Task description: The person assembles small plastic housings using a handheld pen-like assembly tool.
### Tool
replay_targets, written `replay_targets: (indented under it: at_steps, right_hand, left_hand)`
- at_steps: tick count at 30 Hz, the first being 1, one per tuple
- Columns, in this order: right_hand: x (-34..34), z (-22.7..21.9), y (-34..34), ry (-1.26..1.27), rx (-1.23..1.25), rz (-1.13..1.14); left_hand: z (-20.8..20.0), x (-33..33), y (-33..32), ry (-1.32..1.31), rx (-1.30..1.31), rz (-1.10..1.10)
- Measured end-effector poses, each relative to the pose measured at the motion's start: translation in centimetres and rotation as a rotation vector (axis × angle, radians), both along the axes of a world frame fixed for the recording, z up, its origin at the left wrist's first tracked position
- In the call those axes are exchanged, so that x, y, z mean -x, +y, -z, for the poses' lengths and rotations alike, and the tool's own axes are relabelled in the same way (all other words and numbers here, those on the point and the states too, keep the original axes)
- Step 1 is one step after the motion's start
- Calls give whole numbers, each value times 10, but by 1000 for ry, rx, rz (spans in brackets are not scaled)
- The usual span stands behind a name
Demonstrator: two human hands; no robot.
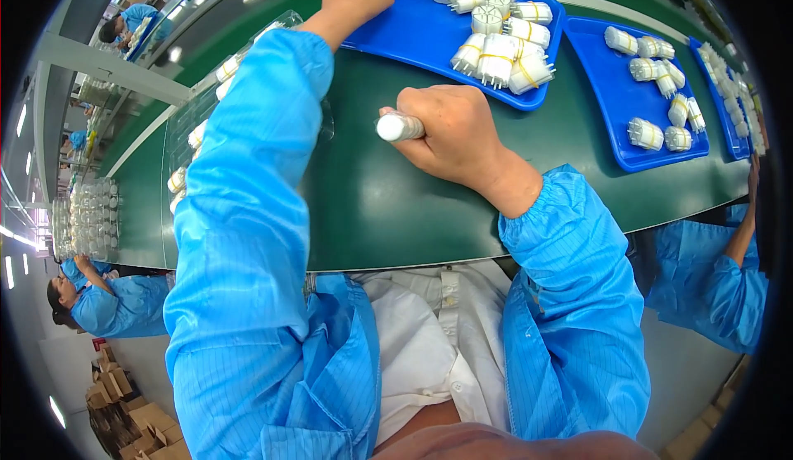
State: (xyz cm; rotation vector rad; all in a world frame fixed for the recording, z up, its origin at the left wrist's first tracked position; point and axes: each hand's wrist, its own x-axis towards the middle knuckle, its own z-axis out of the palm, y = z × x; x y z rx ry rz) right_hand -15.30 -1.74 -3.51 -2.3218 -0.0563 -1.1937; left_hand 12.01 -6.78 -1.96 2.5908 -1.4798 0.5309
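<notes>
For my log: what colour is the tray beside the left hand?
The tray is blue; see the head view.

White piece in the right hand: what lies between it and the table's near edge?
In the head view, only bare green tabletop lies between the white piece and near edge.

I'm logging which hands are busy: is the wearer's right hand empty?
No, the right hand is closed around a white cylindrical piece whose round end sticks out of the fist.
</notes>
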Motion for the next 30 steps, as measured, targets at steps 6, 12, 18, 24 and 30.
replay_targets:
  at_steps: [6, 12, 18, 24, 30]
  right_hand:
    - [11, -13, -7, -25, -176, 31]
    - [15, -34, -6, -143, -786, -148]
    - [7, -25, 2, -19, -751, -165]
    - [7, -25, 10, 84, -733, -92]
    - [7, -23, 14, 75, -506, -13]
  left_hand:
    - [-38, 85, 108, 446, 204, 390]
    - [-8, 150, 184, 609, 117, 541]
    - [24, 150, 182, 628, 373, 642]
    - [32, 154, 181, 564, 393, 623]
    - [33, 158, 181, 574, 391, 588]
